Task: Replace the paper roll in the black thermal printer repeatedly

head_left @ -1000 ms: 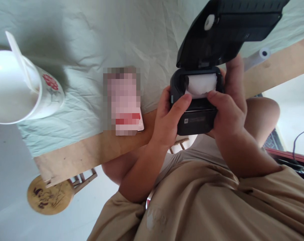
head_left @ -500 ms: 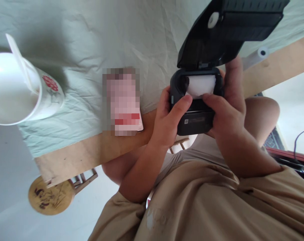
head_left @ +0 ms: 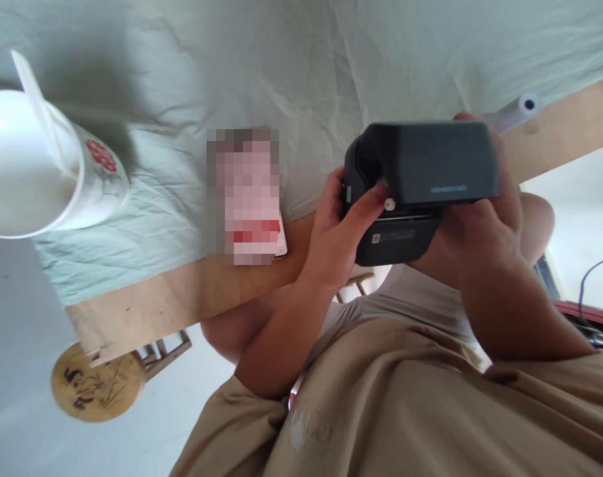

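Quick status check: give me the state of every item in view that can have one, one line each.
Printer: lid down over the body, held off the table.
Left hand: gripping the printer's left side, thumb on its front.
Right hand: gripping the printer's right side.
Paper cup: stands on the cloth, straw in it.
Phone: flat at the table edge, blurred.
Spare paper roll: lying on its side.

Setting: appearing domestic, home room or small home workspace. Evidence: plain wooden tabletop (head_left: 182,301) carrying creased pale green cloth (head_left: 281,59) as cover; white paper cup (head_left: 48,175) with red flower print and straw standing on cloth; small round wooden stool (head_left: 95,391) with painted seat sitting on pale tiled floor (head_left: 13,344); dark cable (head_left: 592,278) trailing at right edge.
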Motion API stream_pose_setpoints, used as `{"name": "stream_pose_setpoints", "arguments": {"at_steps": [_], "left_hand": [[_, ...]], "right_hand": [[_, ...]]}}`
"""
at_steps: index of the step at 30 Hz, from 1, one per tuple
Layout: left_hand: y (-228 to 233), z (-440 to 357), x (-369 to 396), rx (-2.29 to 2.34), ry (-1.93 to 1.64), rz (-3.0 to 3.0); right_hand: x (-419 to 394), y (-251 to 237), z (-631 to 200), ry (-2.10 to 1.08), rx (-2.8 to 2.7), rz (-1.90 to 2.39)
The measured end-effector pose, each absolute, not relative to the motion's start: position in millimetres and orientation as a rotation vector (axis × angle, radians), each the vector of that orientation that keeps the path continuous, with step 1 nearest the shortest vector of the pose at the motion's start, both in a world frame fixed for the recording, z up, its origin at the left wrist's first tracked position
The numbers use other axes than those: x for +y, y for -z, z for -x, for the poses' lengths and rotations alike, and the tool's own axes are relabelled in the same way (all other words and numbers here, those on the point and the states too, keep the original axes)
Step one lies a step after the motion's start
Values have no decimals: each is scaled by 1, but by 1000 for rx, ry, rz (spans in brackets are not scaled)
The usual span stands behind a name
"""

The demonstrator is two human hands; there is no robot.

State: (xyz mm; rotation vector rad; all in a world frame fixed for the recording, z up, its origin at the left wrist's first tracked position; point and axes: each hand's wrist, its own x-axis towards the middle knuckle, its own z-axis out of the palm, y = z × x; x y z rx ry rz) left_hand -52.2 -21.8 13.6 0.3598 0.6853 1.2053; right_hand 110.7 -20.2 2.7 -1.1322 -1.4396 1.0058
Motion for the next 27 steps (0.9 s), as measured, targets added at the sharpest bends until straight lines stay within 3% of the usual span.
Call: {"name": "stream_pose_setpoints", "arguments": {"at_steps": [3,11,18,22,27], "left_hand": [[-11,51,-21,686,-1222,-372],[-18,51,-22,736,-1125,-399],[-16,52,-22,748,-1150,-358],[-15,50,-21,747,-1147,-339],[-19,52,-21,755,-1141,-407]], "right_hand": [[-21,-11,-110,-979,-1486,1139],[8,-33,-109,-518,-1576,1057],[23,-35,-121,-445,-1481,1020],[10,-50,-122,-143,-1867,1252],[10,-71,-111,-20,-2420,1453]]}}
